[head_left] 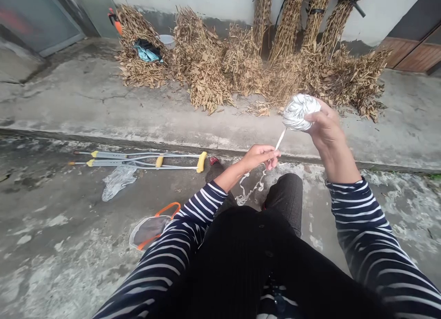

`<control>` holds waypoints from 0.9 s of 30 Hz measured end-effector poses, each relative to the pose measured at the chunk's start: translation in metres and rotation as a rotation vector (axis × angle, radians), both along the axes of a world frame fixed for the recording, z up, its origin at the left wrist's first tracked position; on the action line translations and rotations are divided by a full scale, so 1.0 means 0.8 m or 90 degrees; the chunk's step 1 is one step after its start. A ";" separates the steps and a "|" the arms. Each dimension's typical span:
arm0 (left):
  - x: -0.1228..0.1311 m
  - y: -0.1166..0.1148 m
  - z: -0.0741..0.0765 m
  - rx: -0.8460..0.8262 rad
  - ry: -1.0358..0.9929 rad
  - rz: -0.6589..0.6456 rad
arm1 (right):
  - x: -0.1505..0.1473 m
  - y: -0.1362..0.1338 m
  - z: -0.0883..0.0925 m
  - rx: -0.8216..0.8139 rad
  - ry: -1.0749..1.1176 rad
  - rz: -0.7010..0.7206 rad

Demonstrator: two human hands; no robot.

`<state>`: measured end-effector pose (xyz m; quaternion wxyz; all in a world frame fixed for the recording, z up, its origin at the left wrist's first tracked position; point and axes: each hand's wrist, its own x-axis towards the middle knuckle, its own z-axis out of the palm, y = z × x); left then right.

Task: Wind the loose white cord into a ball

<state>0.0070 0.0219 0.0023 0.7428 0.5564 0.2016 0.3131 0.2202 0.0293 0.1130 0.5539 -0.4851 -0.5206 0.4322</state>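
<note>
My right hand (pixel 327 126) is closed around a ball of white cord (pixel 299 111), raised in front of me on the right. From the ball's underside a taut strand of cord (pixel 280 139) runs down to my left hand (pixel 262 156), whose thumb and fingers pinch it. Below my left hand a loose, crinkled length of the cord (pixel 257 187) hangs between my knees and lies on the ground. The part of the cord inside my left fingers is hidden.
Metal crutches (pixel 148 160) with yellow pads lie on the ground at left, beside a clear plastic bag (pixel 119 180). Nearer me is a mesh bag (pixel 151 232) with orange handles. Beyond the concrete step edge (pixel 220 150), dried plant stalks (pixel 206 62) lean along the wall.
</note>
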 end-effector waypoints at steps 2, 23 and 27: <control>0.001 0.001 -0.003 -0.026 0.005 0.019 | -0.005 -0.001 -0.003 -0.005 0.018 -0.008; -0.023 0.007 -0.118 -0.086 0.256 0.069 | -0.032 -0.026 0.100 0.157 0.028 -0.046; -0.036 0.026 -0.111 -0.031 0.398 0.247 | -0.034 -0.025 0.093 0.107 -0.023 -0.018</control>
